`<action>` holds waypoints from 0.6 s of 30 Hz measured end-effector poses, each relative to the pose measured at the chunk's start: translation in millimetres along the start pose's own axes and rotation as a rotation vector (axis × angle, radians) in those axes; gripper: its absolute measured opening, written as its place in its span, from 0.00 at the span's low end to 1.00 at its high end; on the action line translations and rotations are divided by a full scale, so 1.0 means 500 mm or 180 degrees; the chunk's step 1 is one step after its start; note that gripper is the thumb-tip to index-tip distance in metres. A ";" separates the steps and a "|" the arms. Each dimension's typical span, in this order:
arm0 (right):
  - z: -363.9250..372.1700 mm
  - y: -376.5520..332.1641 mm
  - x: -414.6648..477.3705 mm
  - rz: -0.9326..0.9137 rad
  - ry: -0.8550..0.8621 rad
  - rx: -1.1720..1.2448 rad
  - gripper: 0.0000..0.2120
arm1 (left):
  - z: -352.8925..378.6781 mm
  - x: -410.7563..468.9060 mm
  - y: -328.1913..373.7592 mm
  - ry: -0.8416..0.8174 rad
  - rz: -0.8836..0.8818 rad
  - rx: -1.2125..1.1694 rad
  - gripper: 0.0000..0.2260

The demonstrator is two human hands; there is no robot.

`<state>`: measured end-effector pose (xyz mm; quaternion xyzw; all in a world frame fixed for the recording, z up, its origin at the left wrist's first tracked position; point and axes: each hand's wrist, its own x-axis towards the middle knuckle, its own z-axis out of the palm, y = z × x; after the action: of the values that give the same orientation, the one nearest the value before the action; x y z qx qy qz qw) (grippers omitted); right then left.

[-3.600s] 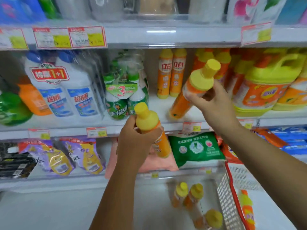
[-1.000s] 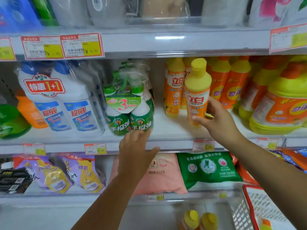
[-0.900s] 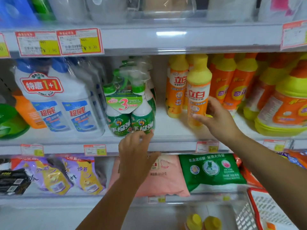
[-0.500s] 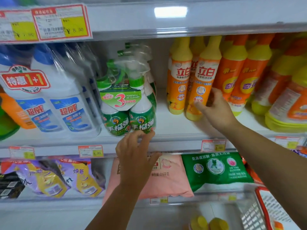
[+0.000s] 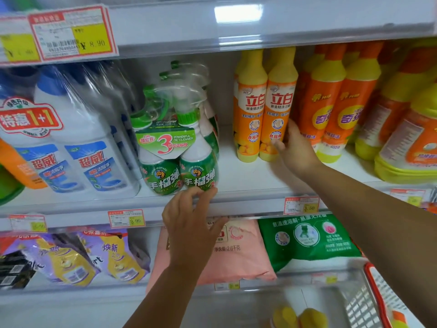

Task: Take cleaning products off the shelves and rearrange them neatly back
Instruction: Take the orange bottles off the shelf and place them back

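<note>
Behind right hand (image 5: pixel 298 151), part-hidden orange bottle (image 5: pixel 278 110)

1 view only: wide-angle head cam, faces the shelving square-on, tilted slightly down. close in: middle shelf (image 5: pixel 248 183) fills centre frame, upper shelf edge (image 5: pixel 307 22) along top, lower shelf (image 5: pixel 59 297) near bottom.

A bare strip of shelf (image 5: pixel 238 178) lies open between the green spray bottles (image 5: pixel 179 162) and the orange bottles (image 5: pixel 251 119). The upper shelf (image 5: pixel 307 29) hangs just above their tops, and darker bottles (image 5: pixel 328 107) crowd the right side.
</note>
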<state>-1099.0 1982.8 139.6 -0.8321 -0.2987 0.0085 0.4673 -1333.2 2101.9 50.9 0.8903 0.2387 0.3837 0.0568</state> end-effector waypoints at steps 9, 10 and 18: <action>-0.062 -0.029 -0.161 -0.0181 0.0438 0.0305 0.23 | -0.031 -0.062 0.029 -0.0205 0.0787 -0.0035 0.24; -0.075 -0.015 -0.210 -0.0166 0.0621 0.0515 0.20 | -0.029 -0.092 0.039 -0.0402 0.0963 -0.0191 0.23; -0.076 0.307 -0.501 0.1618 -0.0522 0.0445 0.14 | 0.086 -0.324 0.109 -0.2992 -0.0577 -0.1611 0.41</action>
<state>-1218.4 1767.9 -25.2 -0.8426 -0.1159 0.2134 0.4807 -1377.8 1981.7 -70.3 0.9003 0.1635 -0.0169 0.4030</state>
